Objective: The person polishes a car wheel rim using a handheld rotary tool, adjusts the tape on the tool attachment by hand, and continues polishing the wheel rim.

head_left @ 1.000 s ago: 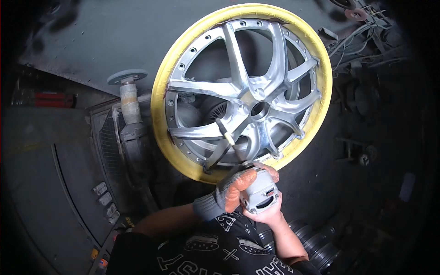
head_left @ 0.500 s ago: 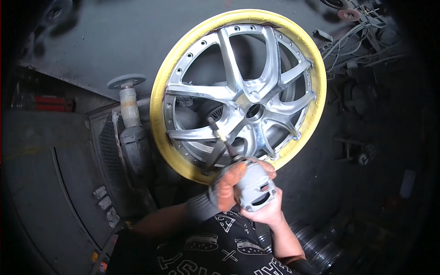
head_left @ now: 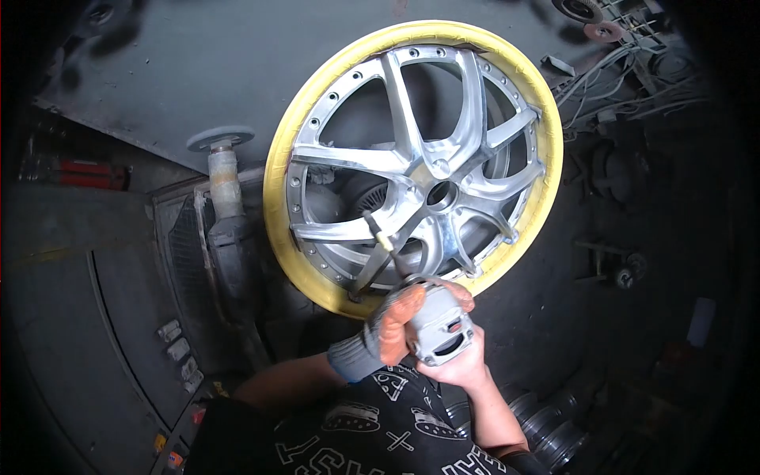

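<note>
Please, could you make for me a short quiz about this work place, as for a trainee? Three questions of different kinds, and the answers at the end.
1. True or false: the right hand is on the power tool.
2. What does the left hand wear?
A) nothing
B) a glove
C) a bracelet
3. Fill in the blank: the grey round disc is to the ____ of the wheel, as the person sees it.

Key: 1. true; 2. B; 3. left
</note>
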Demonstrator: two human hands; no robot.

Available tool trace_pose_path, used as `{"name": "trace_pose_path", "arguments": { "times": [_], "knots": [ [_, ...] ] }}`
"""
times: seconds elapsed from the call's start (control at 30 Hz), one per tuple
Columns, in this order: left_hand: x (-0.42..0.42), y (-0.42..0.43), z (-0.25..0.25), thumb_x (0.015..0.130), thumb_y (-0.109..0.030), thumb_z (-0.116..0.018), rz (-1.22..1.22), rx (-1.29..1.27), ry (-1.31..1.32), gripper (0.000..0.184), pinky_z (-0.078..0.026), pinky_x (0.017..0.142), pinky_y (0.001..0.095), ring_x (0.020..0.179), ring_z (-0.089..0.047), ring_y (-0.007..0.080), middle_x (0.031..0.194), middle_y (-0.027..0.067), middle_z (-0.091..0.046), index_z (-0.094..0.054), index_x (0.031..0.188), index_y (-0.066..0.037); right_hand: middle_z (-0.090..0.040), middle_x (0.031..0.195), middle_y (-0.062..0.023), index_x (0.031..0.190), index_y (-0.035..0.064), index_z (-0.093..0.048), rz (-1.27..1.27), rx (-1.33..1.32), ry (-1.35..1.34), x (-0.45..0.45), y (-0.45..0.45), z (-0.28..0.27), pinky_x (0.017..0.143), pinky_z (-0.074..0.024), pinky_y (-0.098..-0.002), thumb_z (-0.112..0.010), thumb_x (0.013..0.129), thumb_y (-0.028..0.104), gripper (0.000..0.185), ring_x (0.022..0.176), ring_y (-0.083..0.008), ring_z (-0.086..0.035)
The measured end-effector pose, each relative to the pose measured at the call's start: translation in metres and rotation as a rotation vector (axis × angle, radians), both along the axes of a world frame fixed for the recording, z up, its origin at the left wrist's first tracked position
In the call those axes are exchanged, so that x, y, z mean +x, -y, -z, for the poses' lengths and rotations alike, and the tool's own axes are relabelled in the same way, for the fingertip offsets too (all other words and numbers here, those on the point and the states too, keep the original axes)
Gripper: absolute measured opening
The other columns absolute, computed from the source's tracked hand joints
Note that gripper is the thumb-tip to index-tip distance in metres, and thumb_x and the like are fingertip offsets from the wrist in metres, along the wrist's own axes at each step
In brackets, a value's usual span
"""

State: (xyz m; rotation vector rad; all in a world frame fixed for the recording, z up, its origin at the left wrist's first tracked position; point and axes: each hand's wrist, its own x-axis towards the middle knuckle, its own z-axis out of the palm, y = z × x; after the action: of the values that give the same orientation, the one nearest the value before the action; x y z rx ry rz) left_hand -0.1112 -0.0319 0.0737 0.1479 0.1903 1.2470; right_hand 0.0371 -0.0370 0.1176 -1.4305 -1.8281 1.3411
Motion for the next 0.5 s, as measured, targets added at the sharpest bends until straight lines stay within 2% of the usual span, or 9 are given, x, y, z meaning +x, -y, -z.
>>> {"name": "trace_pose_path", "arguments": {
  "times": [0.07,0.13,0.17,0.2,0.37,0.5],
  "knots": [
    [-0.010,0.009,-0.002,0.093,-0.053,-0.048,-0.056,0.030,-0.014,0.066,-0.042,0.103,0.0423,0.114,-0.058,0.0301,0.119,0.0229,-0.059,-0.058,0.115,0.008,-0.070,0.092,-0.0114,0.102,-0.0021,-0.063,-0.080,0.026,0.050,-0.008,0.005,-0.001,0.078,-0.0551,-0.0336,-0.086,0.052,0.017,0.058,0.083,-0.0200,-0.070],
    [-0.025,0.013,-0.004,0.092,-0.056,-0.047,-0.062,0.067,-0.051,0.069,-0.042,0.104,0.0425,0.114,-0.058,0.0303,0.118,0.0231,-0.060,-0.058,0.115,0.008,-0.070,0.093,-0.0136,0.104,-0.0021,-0.063,-0.133,0.120,0.059,-0.021,0.008,0.000,0.079,-0.0552,-0.0347,-0.088,0.051,0.018,0.062,0.084,-0.0238,-0.071],
    [-0.032,0.014,-0.006,0.092,-0.059,-0.046,-0.073,0.081,-0.105,0.072,-0.042,0.103,0.0427,0.114,-0.058,0.0302,0.116,0.0231,-0.060,-0.059,0.114,0.008,-0.069,0.095,-0.0152,0.108,-0.0024,-0.062,-0.122,0.067,0.054,-0.026,0.011,0.000,0.080,-0.0552,-0.0357,-0.089,0.050,0.019,0.067,0.086,-0.0272,-0.071],
    [-0.037,0.017,-0.005,0.092,-0.059,-0.045,-0.064,0.045,-0.042,0.073,-0.041,0.103,0.0424,0.114,-0.057,0.0309,0.117,0.0237,-0.060,-0.059,0.114,0.008,-0.069,0.097,-0.0163,0.113,-0.0029,-0.060,-0.108,0.072,0.026,-0.034,0.013,0.001,0.081,-0.0553,-0.0365,-0.089,0.051,0.020,0.073,0.087,-0.0298,-0.071],
    [-0.065,0.016,0.000,0.093,-0.067,-0.033,-0.032,0.026,-0.127,0.085,-0.040,0.105,0.0408,0.116,-0.057,0.0308,0.119,0.0251,-0.061,-0.058,0.114,0.011,-0.068,0.098,-0.0177,0.117,-0.0005,-0.058,-0.184,0.123,0.077,-0.061,0.002,-0.004,0.079,-0.0567,-0.0399,-0.087,0.055,0.019,0.072,0.087,-0.0348,-0.070],
    [-0.070,0.012,-0.011,0.094,-0.066,-0.029,-0.057,0.083,-0.225,0.085,-0.040,0.105,0.0410,0.116,-0.057,0.0304,0.118,0.0246,-0.062,-0.060,0.113,0.011,-0.069,0.096,-0.0173,0.114,0.0005,-0.059,-0.163,0.156,0.054,-0.067,-0.004,-0.009,0.077,-0.0570,-0.0397,-0.087,0.054,0.020,0.069,0.087,-0.0339,-0.071]
  ]
}}
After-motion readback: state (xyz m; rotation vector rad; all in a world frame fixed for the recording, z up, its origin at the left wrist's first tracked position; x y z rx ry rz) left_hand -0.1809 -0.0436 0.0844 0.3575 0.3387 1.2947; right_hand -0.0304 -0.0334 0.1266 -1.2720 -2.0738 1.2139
